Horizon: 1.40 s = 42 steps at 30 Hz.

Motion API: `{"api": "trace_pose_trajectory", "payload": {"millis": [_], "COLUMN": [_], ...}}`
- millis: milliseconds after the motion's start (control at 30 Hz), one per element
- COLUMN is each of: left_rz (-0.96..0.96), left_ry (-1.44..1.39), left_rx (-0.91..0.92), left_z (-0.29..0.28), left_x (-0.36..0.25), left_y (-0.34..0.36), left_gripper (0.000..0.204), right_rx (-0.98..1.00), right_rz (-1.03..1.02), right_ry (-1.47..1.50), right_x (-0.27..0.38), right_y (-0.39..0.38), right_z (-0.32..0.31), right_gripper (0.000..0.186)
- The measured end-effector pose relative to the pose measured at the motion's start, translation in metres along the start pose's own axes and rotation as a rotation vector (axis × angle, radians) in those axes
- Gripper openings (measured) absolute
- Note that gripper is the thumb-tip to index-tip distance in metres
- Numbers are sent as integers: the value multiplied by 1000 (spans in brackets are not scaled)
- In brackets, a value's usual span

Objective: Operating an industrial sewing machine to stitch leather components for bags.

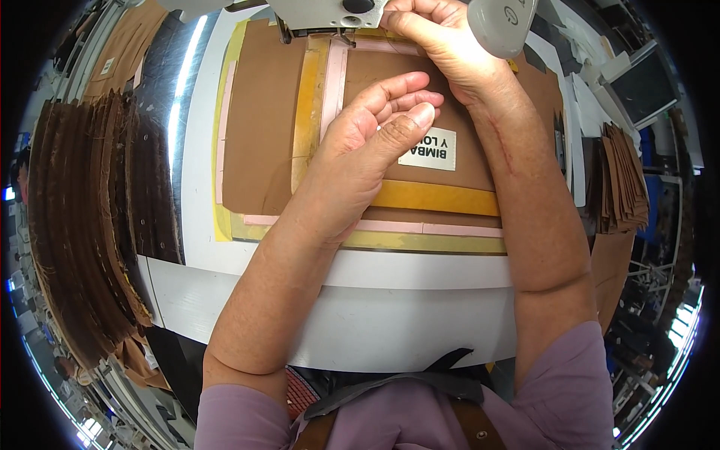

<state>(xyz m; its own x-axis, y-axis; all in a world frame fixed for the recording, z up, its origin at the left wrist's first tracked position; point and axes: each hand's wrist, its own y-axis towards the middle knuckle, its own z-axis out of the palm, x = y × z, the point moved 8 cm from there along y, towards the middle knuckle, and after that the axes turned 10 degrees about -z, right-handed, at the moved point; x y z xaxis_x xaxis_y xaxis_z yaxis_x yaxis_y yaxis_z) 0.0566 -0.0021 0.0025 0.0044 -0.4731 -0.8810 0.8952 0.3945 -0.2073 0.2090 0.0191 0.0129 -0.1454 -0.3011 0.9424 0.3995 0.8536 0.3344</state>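
A brown sheet [262, 127], probably leather or stiff board, is laid flat on the white table [420, 315], framed by yellow [435, 197] and pink strips [334, 82] that act as a template. It is spread from the middle of the table to its far edge, where it is run under the sewing machine [322, 11]. A white label [433, 150] is seen near the sheet's centre.

The left hand [367, 142] is held over the middle of the sheet with the palm turned up and the fingers loosely curled; nothing is gripped in it, and whether its back rests on the sheet cannot be told. The right hand [435, 37] is placed at the far edge, beside the needle, fingers bent down on the pink strip there; it seems to be pressing, not grasping, though the fingertips are partly hidden.

The sheet is judged light, thin and fairly stiff: it lies without a wrinkle and would likely be slid as one piece, not lifted. Its surface looks matt, so slipping under flat fingers is judged unlikely. It is best steered by flat pressure near the needle and at the near edge, well clear of the needle itself. Creasing would be the main risk if it were pinched at a corner.

Stacks of brown pieces [90, 225] are fanned along the left edge, and more pieces [622, 180] are stood at the right.
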Motion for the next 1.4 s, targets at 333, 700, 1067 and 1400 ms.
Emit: {"api": "trace_pose_trajectory", "payload": {"millis": [333, 700, 1067, 1400], "left_rz": [-8, -6, -3, 193], "left_ry": [-4, -4, -18, -199], "left_rx": [2, 12, 16, -353], "left_z": [1, 1, 2, -42], "left_x": [1, 2, 1, -9], "left_y": [0, 0, 0, -3], "left_gripper": [54, 52, 50, 35], "right_rx": [56, 87, 138, 156], "right_rz": [-151, -271, -275, -198], "right_ry": [-114, -245, -201, -191], "right_x": [3, 22, 12, 7], "right_y": [4, 3, 4, 2], "right_z": [-1, 2, 5, 9], "right_gripper": [5, 7, 6, 7]}}
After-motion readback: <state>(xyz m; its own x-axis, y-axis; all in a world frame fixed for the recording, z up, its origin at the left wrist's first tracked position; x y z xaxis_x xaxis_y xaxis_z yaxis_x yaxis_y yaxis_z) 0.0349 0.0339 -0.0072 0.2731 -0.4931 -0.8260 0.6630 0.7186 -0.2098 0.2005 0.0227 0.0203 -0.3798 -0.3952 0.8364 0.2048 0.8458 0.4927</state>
